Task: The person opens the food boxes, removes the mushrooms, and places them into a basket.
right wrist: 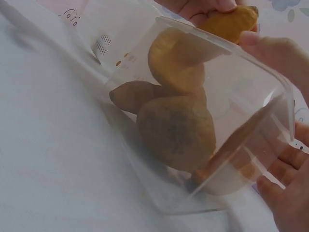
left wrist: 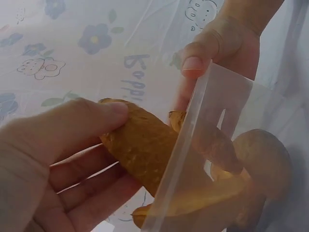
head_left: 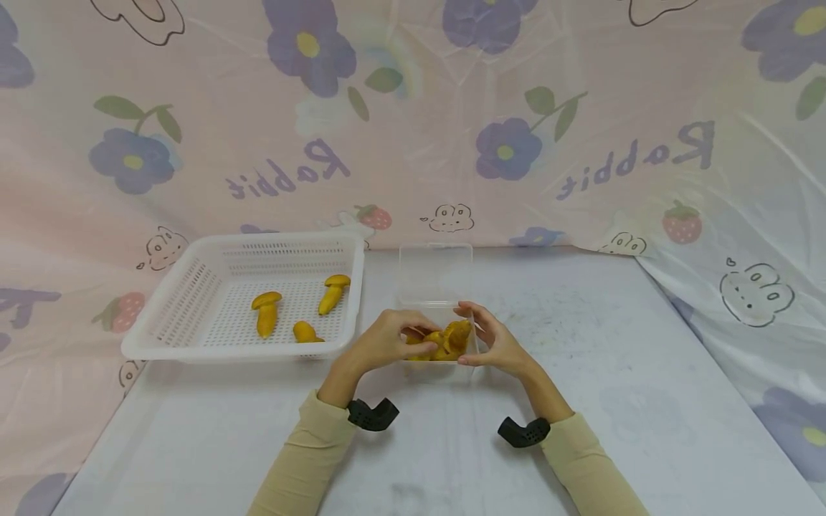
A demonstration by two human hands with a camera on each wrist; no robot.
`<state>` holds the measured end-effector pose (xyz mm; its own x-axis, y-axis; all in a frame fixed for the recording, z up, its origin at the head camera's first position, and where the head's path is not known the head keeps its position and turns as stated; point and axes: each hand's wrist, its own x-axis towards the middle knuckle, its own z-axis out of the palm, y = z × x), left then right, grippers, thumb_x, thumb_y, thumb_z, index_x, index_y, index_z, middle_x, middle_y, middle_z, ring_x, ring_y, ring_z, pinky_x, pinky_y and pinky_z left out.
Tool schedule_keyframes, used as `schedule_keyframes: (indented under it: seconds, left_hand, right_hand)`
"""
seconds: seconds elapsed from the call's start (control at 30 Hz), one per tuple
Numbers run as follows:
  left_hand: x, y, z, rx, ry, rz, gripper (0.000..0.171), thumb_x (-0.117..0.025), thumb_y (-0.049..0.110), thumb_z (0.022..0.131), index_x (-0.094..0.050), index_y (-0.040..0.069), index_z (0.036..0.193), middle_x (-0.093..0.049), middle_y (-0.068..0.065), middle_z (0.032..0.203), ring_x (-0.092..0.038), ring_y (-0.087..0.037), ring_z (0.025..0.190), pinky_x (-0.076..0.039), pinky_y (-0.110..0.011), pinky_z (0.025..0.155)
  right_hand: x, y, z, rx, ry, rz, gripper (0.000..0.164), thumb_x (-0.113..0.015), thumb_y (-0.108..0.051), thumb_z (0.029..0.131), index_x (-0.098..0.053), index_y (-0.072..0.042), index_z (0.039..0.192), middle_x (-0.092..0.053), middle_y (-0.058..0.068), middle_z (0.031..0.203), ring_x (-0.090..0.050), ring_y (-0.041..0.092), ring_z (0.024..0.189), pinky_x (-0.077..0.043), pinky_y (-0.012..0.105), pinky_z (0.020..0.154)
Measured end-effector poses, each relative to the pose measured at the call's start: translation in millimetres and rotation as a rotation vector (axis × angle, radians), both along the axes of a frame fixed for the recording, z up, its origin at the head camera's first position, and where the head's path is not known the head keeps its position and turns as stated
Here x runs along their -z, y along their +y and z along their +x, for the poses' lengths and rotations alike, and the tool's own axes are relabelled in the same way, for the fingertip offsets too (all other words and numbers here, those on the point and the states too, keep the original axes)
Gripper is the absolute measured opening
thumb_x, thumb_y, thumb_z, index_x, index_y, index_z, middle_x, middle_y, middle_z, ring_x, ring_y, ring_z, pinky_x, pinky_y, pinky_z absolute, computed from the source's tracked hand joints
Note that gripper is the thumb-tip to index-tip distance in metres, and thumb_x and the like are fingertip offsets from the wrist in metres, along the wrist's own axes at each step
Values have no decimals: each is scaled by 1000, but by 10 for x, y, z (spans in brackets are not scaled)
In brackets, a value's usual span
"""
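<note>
My left hand (head_left: 390, 342) pinches a yellow mushroom (left wrist: 142, 145) between thumb and fingers at the rim of a clear plastic box (right wrist: 241, 92). Through the box walls in the right wrist view, several more yellow mushrooms (right wrist: 176, 133) show, lying against one another. On the box's right side, my right hand (head_left: 506, 351) grips the wall, thumb at the near corner and fingers toward the back. The clear lid (head_left: 435, 274) stands raised behind the box. How deep the pinched mushroom sits in the box is partly hidden in the head view.
A white perforated basket (head_left: 241, 352) stands left of the box with a mushroom (head_left: 265, 315) at its middle, another (head_left: 334, 294) near its right wall, and a third (head_left: 306, 332) by its front wall. A patterned curtain (head_left: 413, 158) hangs behind the white tabletop (head_left: 613, 373).
</note>
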<state>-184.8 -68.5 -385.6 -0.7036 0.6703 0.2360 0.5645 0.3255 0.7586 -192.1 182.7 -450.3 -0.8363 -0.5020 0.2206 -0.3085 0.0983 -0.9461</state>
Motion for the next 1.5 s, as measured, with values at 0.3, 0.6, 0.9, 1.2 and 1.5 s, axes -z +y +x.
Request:
schedule_keyframes:
  seconds: [0.3,0.6,0.9,1.2,1.5]
  left_hand:
    - [-32,-26,-13,-11,44,60,24,-71,10,86,-70,2,109,-73,-13,105,-70,-20,91,-59,-21,79]
    - [-226,-163,-61,-68,111,94,24,-70,9,87,-69,0,109,-72,-14,105,-71,-23,93,-60,-22,83]
    - [-487,-363,-113,-167,130,96,30,-72,8,85,-67,-2,112,-71,-16,109,-71,-26,95,-61,-28,84]
    - [-659,-626,-190,-251,122,103,30,-70,10,86,-67,-2,113,-72,-18,109,-70,-26,96,-61,-25,83]
    - [-738,-961,-372,-398,9,107,33,-67,16,91,-66,0,119,-69,-22,115,-62,12,86,-55,-9,80]
  right_hand:
    - [24,5,-6,-2,-3,-3,95,-82,-10,75,-23,7,148,-32,29,150,-22,45,143,-17,65,119]
    - [18,8,-1,0,-14,-9,98,-83,-15,75,-22,7,148,-31,31,150,-19,45,145,-13,66,119]
    - [23,8,1,6,-19,-12,95,-83,-14,74,-26,1,148,-32,29,150,-20,44,145,-13,65,119]
    - [24,9,-4,3,-15,-9,96,-83,-14,74,-24,5,148,-32,28,151,-22,42,144,-13,65,120]
    - [37,11,-14,2,-5,-7,96,-83,-13,74,-23,7,147,-31,30,150,-20,46,144,-14,66,119]
